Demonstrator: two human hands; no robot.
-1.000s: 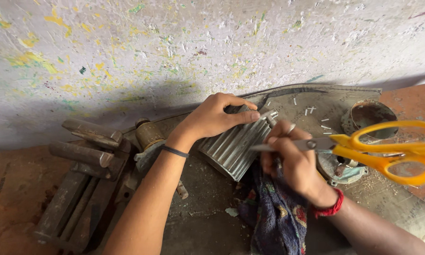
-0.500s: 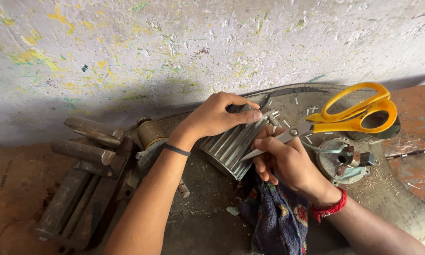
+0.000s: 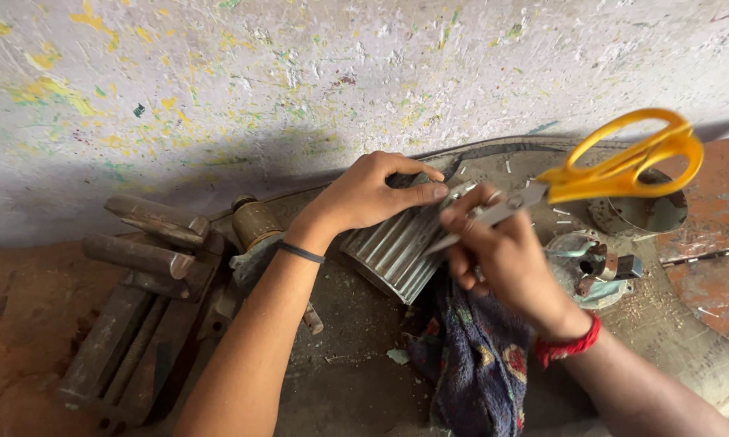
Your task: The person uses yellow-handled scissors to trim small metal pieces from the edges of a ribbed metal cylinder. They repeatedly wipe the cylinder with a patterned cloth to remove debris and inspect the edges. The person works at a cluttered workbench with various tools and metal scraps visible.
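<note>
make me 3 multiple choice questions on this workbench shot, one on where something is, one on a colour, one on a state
1. Where does the bench vise sit relative to the ribbed metal cylinder?
A. On its left side in the picture
B. On its right side in the picture
C. On top of it

2. What colour are the handles of the scissors?
A. Red
B. Yellow-orange
C. Green

3. How is the left hand placed?
A. Lifted clear of everything
B. Resting on the ribbed metal cylinder
C. Gripping the vise handle

Answers:
1. A, the vise lies at the left of the bench, the cylinder near the middle.
2. B, both loops are yellow-orange.
3. B, its palm and fingers lie over the cylinder's top edge, while the right hand holds the scissors by the blades.
</note>
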